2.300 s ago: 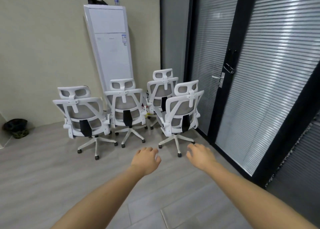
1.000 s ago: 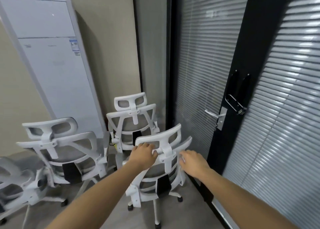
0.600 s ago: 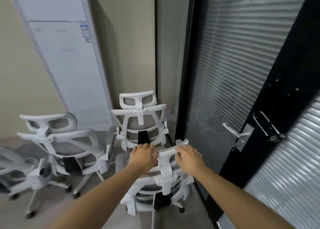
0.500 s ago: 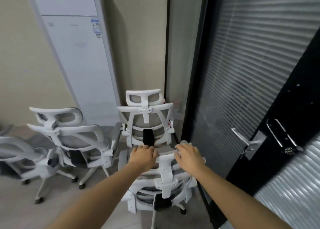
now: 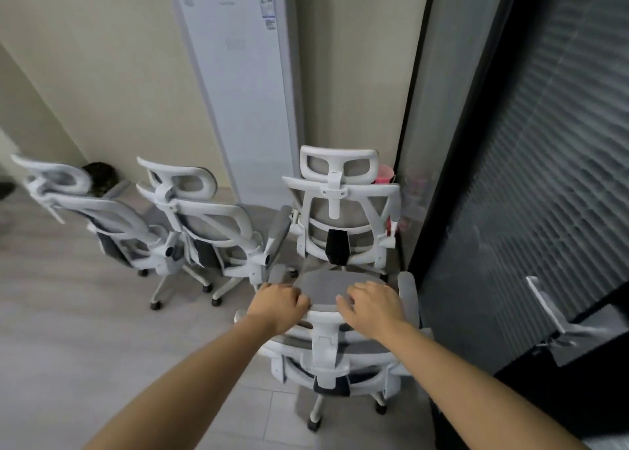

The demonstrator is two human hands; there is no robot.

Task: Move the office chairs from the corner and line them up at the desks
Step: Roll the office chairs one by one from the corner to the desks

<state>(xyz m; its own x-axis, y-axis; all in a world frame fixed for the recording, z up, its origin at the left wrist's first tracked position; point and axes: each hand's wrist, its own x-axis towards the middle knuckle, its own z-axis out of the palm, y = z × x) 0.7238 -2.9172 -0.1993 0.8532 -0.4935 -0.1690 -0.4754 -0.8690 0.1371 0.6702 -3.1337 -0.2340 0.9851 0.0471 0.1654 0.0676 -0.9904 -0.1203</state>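
Observation:
Several white-framed office chairs with grey mesh stand in the room's corner. The nearest chair is right below me, its back towards me. My left hand grips the left end of its headrest and my right hand grips the right end. Another chair stands just behind it against the corner. Two more chairs stand to the left, all facing away from me.
A tall white standing air conditioner stands against the back wall. A dark-framed glass partition with blinds runs along the right, with a door handle sticking out near the chair. A dark bin sits at the far left wall. Grey floor lies at my left.
I walked up to the chairs and both hands closed on the nearest chair's headrest. Since half a second ago the view has tilted down and the chair sits closer under me.

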